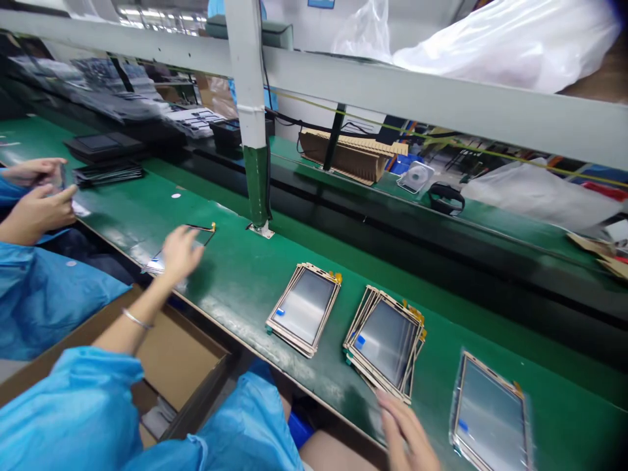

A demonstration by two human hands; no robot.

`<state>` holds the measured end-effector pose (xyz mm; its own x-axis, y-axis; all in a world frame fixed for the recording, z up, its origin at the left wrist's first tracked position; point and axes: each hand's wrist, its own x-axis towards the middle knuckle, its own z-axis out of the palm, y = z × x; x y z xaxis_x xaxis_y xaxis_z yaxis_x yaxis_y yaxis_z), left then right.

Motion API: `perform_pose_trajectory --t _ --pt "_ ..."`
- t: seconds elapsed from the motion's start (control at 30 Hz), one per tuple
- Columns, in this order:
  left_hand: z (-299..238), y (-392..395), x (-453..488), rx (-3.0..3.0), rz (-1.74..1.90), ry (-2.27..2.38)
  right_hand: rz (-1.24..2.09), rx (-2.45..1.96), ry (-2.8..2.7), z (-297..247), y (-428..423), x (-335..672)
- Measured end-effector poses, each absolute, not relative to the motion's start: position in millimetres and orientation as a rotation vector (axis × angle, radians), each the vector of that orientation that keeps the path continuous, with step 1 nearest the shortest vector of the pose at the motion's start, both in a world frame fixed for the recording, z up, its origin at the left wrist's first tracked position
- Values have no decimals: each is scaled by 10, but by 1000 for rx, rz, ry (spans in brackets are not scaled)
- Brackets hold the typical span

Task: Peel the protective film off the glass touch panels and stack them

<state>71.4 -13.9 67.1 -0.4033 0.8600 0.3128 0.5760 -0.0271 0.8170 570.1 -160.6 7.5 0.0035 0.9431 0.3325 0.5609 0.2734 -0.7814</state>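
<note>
My left hand, a little blurred, reaches out over a dark-edged screen panel on the green bench. Its fingers are apart; it covers the panel's middle, and whether it touches the panel I cannot tell. My right hand is at the bench's front edge with fingers stretched out. Its fingertips are by the lower edge of a fanned stack of framed touch screens with gold flex tails and blue tabs. Left of that lies a smaller stack of touch screens. On the right is a touch screen in clear film.
A co-worker's hands hold a small object at far left, near a pile of black frames. An upright post stands at the bench's back edge under a white rail. An open cardboard box is below the bench.
</note>
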Motion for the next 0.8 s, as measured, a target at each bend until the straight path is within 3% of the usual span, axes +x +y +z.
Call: perform_pose_trajectory --t 0.17,0.33,0.53,0.7,0.8 --pt "134 -300 2201 1641 1162 1650 607 -1417 -1810 -268 -876 4703" --pt "-185 -433 2638 1566 1138 1609 652 -1449 -1742 -435 -690 4414" --pt "185 -387 2638 1453 1182 1372 735 -1422 -1695 -408 -694 4494" --pt "495 -164 2708 800 745 996 845 -1388 -1598 -378 -681 4488" --pt "561 -176 2714 746 722 992 968 -1341 -1415 -275 -723 4520"
